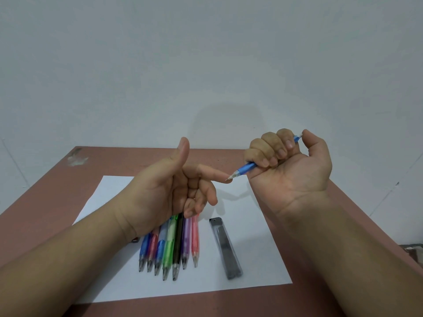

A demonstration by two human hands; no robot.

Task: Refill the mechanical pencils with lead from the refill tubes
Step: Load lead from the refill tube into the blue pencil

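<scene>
My right hand [290, 165] grips a blue mechanical pencil [246, 168] in a fist above the table, thumb on its rear cap, tip pointing left. My left hand [169, 186] is raised, thumb up, index finger stretched out so its tip touches the pencil's metal point; the other fingers are curled and hold nothing. Below the left hand, several coloured mechanical pencils [174, 245] lie side by side on a white sheet of paper [258, 227], tips toward me. A dark lead refill tube [225, 248] lies on the paper to their right.
The paper rests on a reddish-brown table [229, 303] against a pale wall [206, 65]. A small dark object [135, 240] peeks out beside my left wrist. A scuffed patch [76, 157] marks the table's far left corner.
</scene>
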